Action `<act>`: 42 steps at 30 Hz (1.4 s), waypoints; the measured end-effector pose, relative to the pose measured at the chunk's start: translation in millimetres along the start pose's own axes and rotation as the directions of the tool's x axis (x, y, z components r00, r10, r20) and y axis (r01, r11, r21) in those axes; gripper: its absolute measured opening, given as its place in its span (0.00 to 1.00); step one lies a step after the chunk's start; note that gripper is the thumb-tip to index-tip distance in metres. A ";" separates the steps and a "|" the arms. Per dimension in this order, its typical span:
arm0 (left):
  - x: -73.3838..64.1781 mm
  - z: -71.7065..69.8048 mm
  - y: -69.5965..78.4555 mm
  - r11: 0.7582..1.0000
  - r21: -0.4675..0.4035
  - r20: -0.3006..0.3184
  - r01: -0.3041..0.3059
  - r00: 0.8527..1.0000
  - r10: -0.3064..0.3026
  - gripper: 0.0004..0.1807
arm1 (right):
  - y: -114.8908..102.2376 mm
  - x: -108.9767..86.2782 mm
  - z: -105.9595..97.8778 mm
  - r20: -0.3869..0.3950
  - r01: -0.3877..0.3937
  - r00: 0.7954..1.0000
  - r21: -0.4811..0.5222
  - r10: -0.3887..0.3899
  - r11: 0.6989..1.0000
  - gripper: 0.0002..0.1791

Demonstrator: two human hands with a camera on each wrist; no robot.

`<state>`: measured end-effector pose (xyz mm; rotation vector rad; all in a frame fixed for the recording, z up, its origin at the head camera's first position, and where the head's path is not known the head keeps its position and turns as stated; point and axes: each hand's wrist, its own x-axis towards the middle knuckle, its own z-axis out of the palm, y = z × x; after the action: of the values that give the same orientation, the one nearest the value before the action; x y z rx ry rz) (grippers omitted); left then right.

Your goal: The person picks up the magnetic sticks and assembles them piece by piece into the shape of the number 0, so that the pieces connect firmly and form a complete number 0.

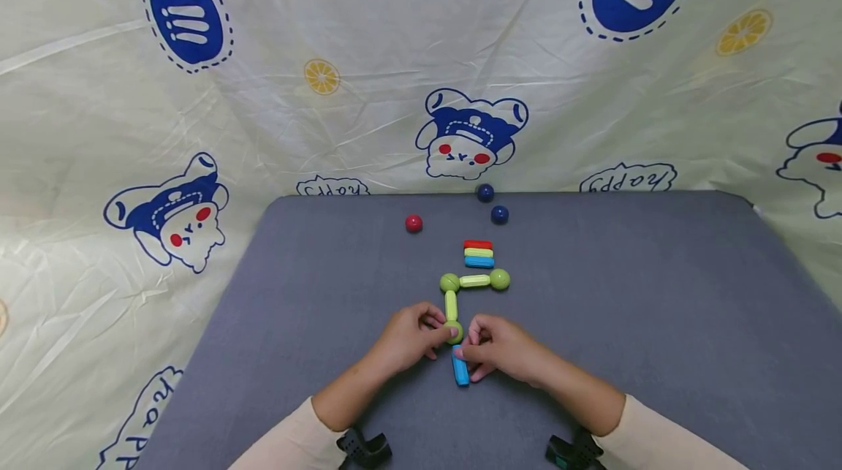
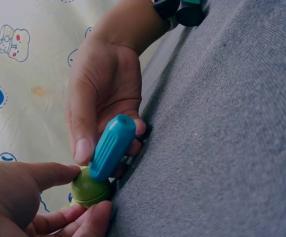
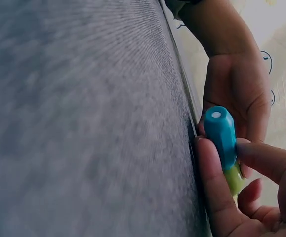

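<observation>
Low in the middle of the head view, my left hand (image 1: 414,337) pinches the nearest green ball (image 1: 454,332) between thumb and fingers. My right hand (image 1: 503,348) pinches a blue rod (image 1: 461,368), whose upper end meets that ball. In the left wrist view the blue rod (image 2: 113,148) stands against the green ball (image 2: 89,188). A yellow-green rod (image 1: 450,306) runs from the held ball up to a corner green ball (image 1: 450,282). From there another yellow-green rod (image 1: 475,281) leads right to an end green ball (image 1: 500,279).
Red (image 1: 478,244), yellow-green (image 1: 479,253) and blue (image 1: 479,262) rods lie side by side beyond the joined pieces. Farther back are a red ball (image 1: 414,224) and two dark blue balls (image 1: 500,215). A printed sheet (image 1: 368,126) hangs behind the grey table (image 1: 625,294).
</observation>
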<state>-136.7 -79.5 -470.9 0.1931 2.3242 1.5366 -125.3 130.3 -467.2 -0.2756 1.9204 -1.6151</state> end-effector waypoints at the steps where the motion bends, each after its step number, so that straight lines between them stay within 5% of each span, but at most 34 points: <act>1: 0.1 0.1 -0.4 1.000 -0.002 -0.001 -0.001 1.000 0.001 0.15 | 0.0 1.1 1.1 0.000 -0.001 1.000 -0.001 0.001 1.000 0.16; 27: 0.2 -3.1 0.2 1.000 -0.016 -0.002 0.006 1.000 -0.006 0.15 | 2.9 6.8 5.6 -0.028 0.009 1.000 -0.026 -0.010 1.000 0.18; 33: 0.6 -2.8 -0.1 0.999 -0.028 -0.001 0.017 1.000 -0.017 0.15 | -1.6 6.9 -11.6 -0.041 0.083 0.995 -0.145 -0.090 0.986 0.14; 37: 0.7 -2.2 -1.2 0.999 -0.036 0.002 0.025 1.000 -0.025 0.16 | -9.9 6.7 -32.3 -0.230 0.146 0.949 -0.290 -0.217 0.946 0.12; 40: 0.5 -2.3 -1.9 0.998 -0.049 0.007 0.033 0.999 -0.033 0.16 | -12.1 8.5 -48.6 -0.377 0.125 0.884 -0.376 -0.275 0.918 0.13; 42: 0.5 -2.5 -2.3 0.998 -0.060 0.009 0.037 0.999 -0.037 0.16 | -10.4 10.4 -57.4 -0.409 0.096 0.871 -0.399 -0.271 0.912 0.17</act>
<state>-137.9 -82.4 -472.2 0.1400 2.2595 1.5828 -168.4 169.5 -456.4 -0.2524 2.6434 -1.5241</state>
